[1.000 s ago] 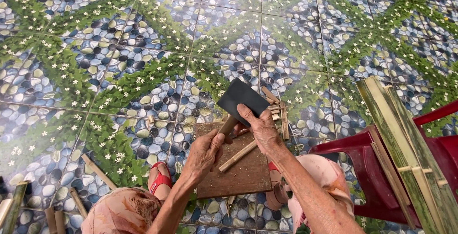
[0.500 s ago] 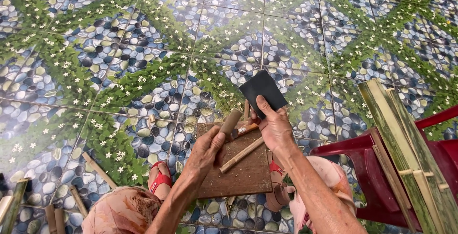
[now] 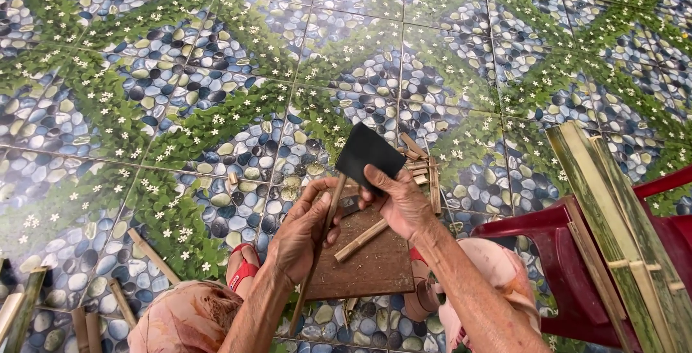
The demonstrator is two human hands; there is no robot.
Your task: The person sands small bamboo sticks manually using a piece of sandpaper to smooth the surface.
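Pebble-patterned floor tiles [image 3: 216, 72] carry a wooden board [image 3: 367, 263]. Over it, left hand [image 3: 303, 234] grips a thin bamboo strip [image 3: 317, 252]; right hand [image 3: 396, 202] clasps a dark cleaver [image 3: 367, 151]. Cut bamboo pieces [image 3: 422, 169] lie beyond, a red chair [image 3: 562, 266] stands right.

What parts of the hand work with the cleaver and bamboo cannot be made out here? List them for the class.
Head view:
- Cleaver handle: hidden inside the right hand.
- Thin bamboo strip: lower end hidden behind the left hand and forearm.
- Wooden board: near corners covered by both arms.
- Bamboo slats: cut off by the right edge.
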